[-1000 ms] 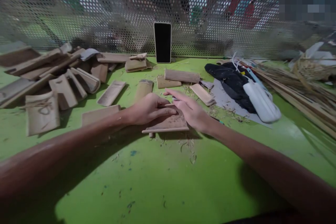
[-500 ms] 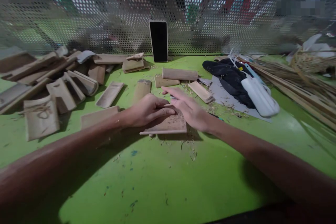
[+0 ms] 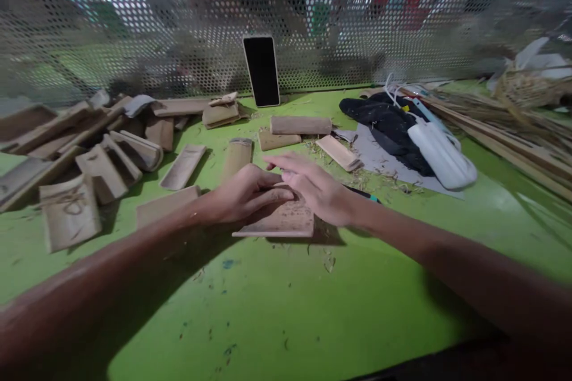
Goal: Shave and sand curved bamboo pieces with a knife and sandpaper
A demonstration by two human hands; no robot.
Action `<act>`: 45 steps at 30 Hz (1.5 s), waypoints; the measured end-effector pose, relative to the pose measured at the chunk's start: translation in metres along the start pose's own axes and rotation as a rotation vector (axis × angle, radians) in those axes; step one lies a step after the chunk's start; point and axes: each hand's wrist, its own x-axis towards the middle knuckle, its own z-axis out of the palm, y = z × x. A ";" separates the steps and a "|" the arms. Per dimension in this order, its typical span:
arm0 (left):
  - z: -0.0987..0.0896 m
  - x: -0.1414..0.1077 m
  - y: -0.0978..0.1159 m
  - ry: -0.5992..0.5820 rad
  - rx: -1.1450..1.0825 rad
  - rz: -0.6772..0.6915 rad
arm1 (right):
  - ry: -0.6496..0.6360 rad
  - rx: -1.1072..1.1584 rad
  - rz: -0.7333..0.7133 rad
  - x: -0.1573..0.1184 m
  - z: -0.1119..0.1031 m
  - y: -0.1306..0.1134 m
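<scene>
I have a flat, tan slab of split bamboo lying on the bright green tabletop, and both my hands are on it. To do this well, I judge I should keep the slab pinned flat so it cannot rock or slide on the loose shavings beneath and in front of it, and press evenly rather than at one edge.

My left hand lies palm-down over the slab's left part, fingers curled loosely together, resting on the surface rather than gripping it. My right hand lies across the far right part, fingers stretched out and close together, pointing left so that they meet the fingers of my left hand. Neither hand closes round anything; whether a small tool hides under the right palm I cannot tell.

A thin dark pen-like stick with a teal tip lies just beside my right wrist. A heap of similar curved bamboo pieces sits well to the left, and a black phone leans upright against the perforated metal screen behind.
</scene>
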 end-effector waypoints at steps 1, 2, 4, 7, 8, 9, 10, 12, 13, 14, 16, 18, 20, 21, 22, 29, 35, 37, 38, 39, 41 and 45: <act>0.000 0.000 0.001 0.004 -0.010 0.010 | -0.008 0.000 -0.019 0.000 0.000 0.000; 0.000 0.000 0.001 0.001 -0.015 0.011 | -0.017 0.000 -0.038 0.000 0.000 0.000; 0.000 0.000 0.001 -0.021 -0.005 -0.011 | -0.028 0.011 -0.041 -0.001 0.000 -0.001; 0.001 -0.001 0.001 -0.017 0.011 -0.005 | -0.026 0.034 -0.029 0.000 0.002 -0.001; 0.002 -0.001 0.001 0.005 0.011 0.006 | -0.022 0.027 -0.047 0.000 0.004 -0.001; 0.002 -0.001 0.001 0.017 0.014 0.009 | -0.018 0.014 -0.065 0.001 0.004 0.000; 0.002 -0.001 0.001 0.017 0.017 0.004 | -0.012 0.005 -0.075 0.002 0.005 0.002; 0.002 0.000 0.003 -0.015 0.017 -0.030 | -0.002 0.020 -0.028 0.004 0.002 0.005; 0.001 0.000 0.005 -0.031 0.011 -0.050 | 0.006 0.043 0.013 0.005 -0.002 0.007; 0.001 0.000 0.006 -0.034 -0.001 -0.063 | 0.021 0.070 0.051 0.006 -0.008 0.008; 0.000 0.001 0.008 -0.011 -0.022 -0.079 | 0.084 0.124 0.097 0.008 -0.022 0.008; 0.000 0.001 0.008 0.015 -0.028 -0.081 | 0.163 0.163 0.117 0.007 -0.034 0.005; 0.000 0.001 0.007 0.032 -0.022 -0.081 | 0.186 0.174 0.121 0.005 -0.039 0.001; 0.000 0.001 0.006 0.035 -0.013 -0.083 | 0.164 0.165 0.118 0.004 -0.038 -0.001; 0.001 0.001 0.004 0.037 -0.005 -0.083 | 0.126 0.148 0.110 0.003 -0.034 -0.003; 0.005 -0.001 -0.002 0.059 0.070 0.036 | -0.063 -0.036 -0.015 -0.001 -0.003 -0.009; 0.004 -0.002 -0.003 0.127 0.068 0.017 | -0.010 -0.171 0.006 -0.004 -0.007 -0.009; 0.003 -0.001 -0.004 0.135 0.078 -0.019 | 0.018 -0.205 0.038 -0.003 -0.007 -0.011; 0.003 -0.001 -0.004 0.127 0.078 -0.032 | 0.028 -0.210 0.059 -0.003 -0.006 -0.012; 0.003 -0.001 -0.004 0.123 0.076 -0.038 | 0.036 -0.207 0.064 -0.002 -0.006 -0.013; 0.003 0.000 -0.005 0.129 0.069 -0.035 | 0.035 -0.191 0.010 -0.001 -0.005 -0.014; 0.003 0.000 -0.005 0.130 0.068 -0.041 | 0.027 -0.167 -0.030 -0.001 -0.005 -0.013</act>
